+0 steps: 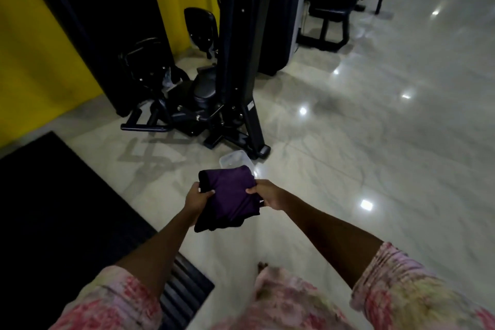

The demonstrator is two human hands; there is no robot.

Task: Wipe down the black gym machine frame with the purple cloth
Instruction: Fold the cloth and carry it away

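A folded purple cloth point(230, 195) is held in front of me at mid-frame, above the floor. My left hand point(197, 197) grips its left edge, thumb on top. My right hand point(267, 194) pinches its right edge. The black gym machine frame point(238, 48) stands ahead, a tall upright column with a foot on the floor, a seat and pads to its left. The cloth is well short of the frame and touches nothing else.
A clear plastic tub point(235, 159) sits on the glossy marble floor just beyond the cloth, by the machine's foot. A black rubber mat point(53, 195) covers the floor at left. Yellow wall point(34, 61) at far left; more black machines point(329, 16) at back right.
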